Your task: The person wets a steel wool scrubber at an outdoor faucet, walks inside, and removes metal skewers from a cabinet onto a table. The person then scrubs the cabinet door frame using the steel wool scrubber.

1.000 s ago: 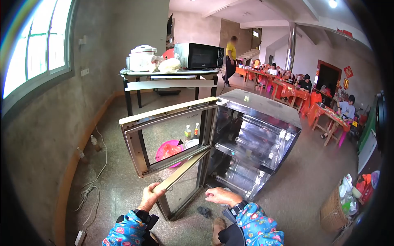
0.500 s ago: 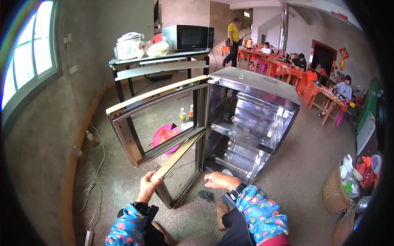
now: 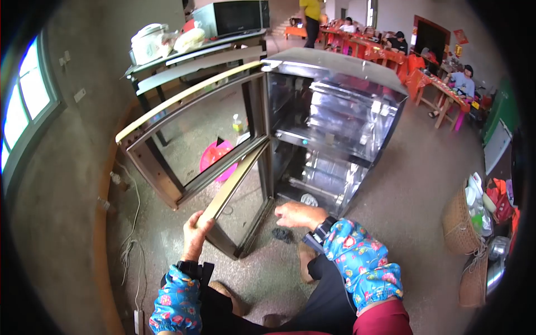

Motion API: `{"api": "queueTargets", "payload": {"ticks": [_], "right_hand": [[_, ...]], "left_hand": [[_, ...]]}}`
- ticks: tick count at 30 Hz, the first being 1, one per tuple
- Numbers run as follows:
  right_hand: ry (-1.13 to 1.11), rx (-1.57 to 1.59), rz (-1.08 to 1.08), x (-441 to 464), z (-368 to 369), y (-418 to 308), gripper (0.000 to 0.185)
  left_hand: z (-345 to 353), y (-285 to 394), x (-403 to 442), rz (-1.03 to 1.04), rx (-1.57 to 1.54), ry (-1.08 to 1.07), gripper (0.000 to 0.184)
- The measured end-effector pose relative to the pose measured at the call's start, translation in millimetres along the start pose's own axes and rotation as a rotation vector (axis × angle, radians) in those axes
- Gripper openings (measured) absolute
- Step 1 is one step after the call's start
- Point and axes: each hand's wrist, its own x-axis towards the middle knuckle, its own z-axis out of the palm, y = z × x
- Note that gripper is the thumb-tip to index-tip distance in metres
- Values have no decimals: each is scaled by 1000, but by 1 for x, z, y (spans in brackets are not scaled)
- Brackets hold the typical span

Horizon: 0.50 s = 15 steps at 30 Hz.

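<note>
A steel cabinet (image 3: pixel 340 64) stands before me with its two glass-paned doors swung out to the left. My left hand (image 3: pixel 196 231) grips the outer corner of the lower cabinet door (image 3: pixel 228 190), fingers wrapped over its yellowish edge. Above it hangs the upper door (image 3: pixel 184 100), also ajar. My right hand (image 3: pixel 300 215) is closed with fingers curled down, in front of the cabinet's lower opening; whether it holds anything is hidden. On the floor just below it lies a dark, fuzzy scouring pad (image 3: pixel 282 234). A crumpled whitish wad (image 3: pixel 308 200) sits at the cabinet's bottom front.
Behind the doors are a pink basin (image 3: pixel 215 159) and a bottle (image 3: pixel 238 123). A table (image 3: pixel 195 58) carries a rice cooker (image 3: pixel 148 44) and a microwave (image 3: pixel 237 18). Wicker baskets (image 3: pixel 460 223) stand right. Several people are at red-covered tables (image 3: pixel 385 58) beyond. A cord (image 3: pixel 137 223) trails left.
My view has tilted down, so the cabinet and doors sit higher in the picture. My left hand keeps its hold on the lower door. The right hand stays near the lower opening.
</note>
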Motion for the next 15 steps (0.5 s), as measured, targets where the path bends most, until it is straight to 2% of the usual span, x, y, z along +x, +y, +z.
{"api": "queueTargets", "payload": {"ticks": [3, 6, 10, 12, 15], "right_hand": [[67, 31, -107, 2, 0, 1, 29], [-6, 10, 56, 2, -3, -4, 27], [-13, -9, 24, -4, -12, -12, 27], [-68, 17, 101, -2, -11, -14, 24], [-45, 47, 96, -2, -8, -12, 26]], "left_hand": [[-1, 2, -2, -6, 68, -2, 50], [-11, 2, 0, -16, 114, 26, 51], [0, 2, 0, -47, -37, 23, 49], [0, 3, -1, -48, -38, 20, 49], [-1, 2, 0, -30, 6, 20, 49]]}}
